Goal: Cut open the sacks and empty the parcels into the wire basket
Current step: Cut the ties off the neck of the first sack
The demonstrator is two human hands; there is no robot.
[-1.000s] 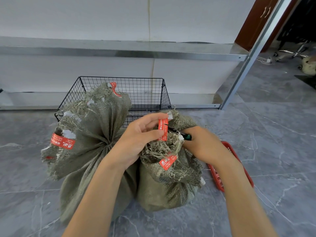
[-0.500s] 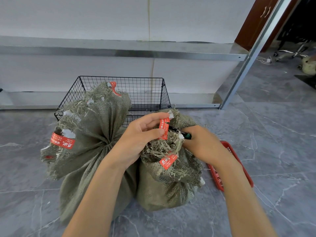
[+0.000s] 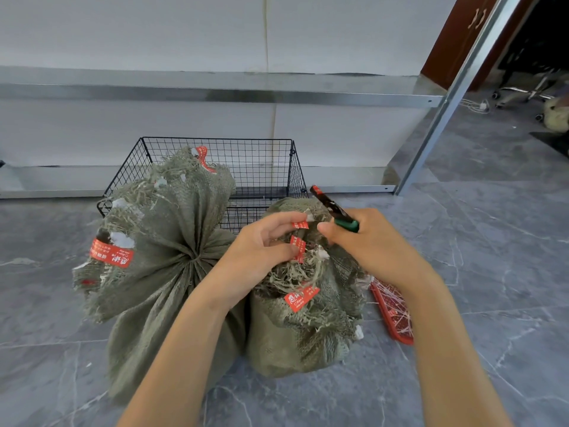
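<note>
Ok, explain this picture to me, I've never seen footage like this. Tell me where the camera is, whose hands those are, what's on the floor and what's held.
There is no machine: one camera worn on a person's head looks down at their bare hands. On the grey floor stand two tied green sacks, the left sack larger, the right sack smaller. A black wire basket sits behind them and a red tray lies at the right. The left hand pinches a red tape strip at the right sack's tied top. The right hand grips a green-handled cutting tool, its dark end pointing up.
</note>
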